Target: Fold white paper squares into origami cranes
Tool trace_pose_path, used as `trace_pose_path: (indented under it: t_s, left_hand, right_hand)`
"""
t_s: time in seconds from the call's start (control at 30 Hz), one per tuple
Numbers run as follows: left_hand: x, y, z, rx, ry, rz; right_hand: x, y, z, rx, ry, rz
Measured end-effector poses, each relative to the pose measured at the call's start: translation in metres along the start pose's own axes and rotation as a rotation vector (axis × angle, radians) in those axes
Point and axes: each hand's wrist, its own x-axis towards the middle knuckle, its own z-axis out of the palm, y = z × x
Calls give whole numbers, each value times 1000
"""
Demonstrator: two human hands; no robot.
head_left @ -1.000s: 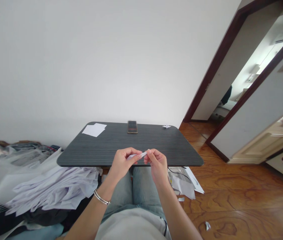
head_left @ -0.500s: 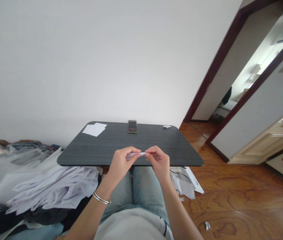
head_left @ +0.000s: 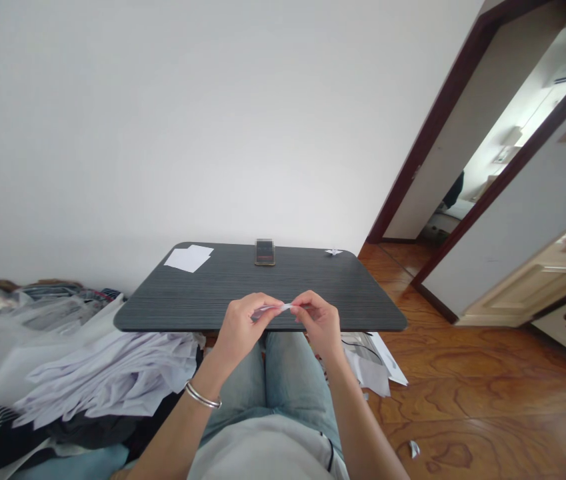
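The work in hand looks like shaping or creasing a small piece of white paper (head_left: 287, 307), pinched between both hands in front of the body. It shows as a thin, pale sliver running from one set of fingertips to the other, over the near part of the dark counter (head_left: 203, 297); whether a fold is being pressed or opened out is too small to tell. The next move seems to call for fine fingertip control: one side held steady while the other works along the paper, with little pull, since so thin a piece could crumple or tear.

The left hand (head_left: 243, 325) grips the paper's left part between thumb and index finger, the thumb on the near side and the index arched above it. The right hand (head_left: 321, 323) mirrors it, thumb and index closed at the right end, its other fingers curled in. The tips nearly meet, and both forearms angle inward from the body, the left wrist bearing a silver bracelet (head_left: 203, 396). Whether any finger rests on the counter, I cannot tell.

Towards the far left corner lie white sheets (head_left: 187, 258); a small dark device (head_left: 265, 253) is near the middle of the back edge; a pointed white paper shape (head_left: 333, 252) (perhaps folded too) sits towards the far right corner.
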Motion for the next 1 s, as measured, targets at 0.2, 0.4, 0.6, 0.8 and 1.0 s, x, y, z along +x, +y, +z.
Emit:
trace_pose_path:
  t_s: [0.2,0.4,0.6,0.8,1.0]
  left_hand:
    - [1,1,-2,-2,-58,-110]
    - [4,1,-3,-9,-92,-120]
    - [5,0,-3,-43,-94,-180]
    - [6,0,-4,-74,-87,-262]
    - [7,4,-5,-110,-91,-295]
  right_hand:
    - [1,-5,-3,193,-103,254]
    - [2,-7,-2,240,-101,271]
    - [3,-6,0,274,-115,282]
    - [3,-9,-1,265,-109,245]
    - [2,-8,1,250,-102,261]
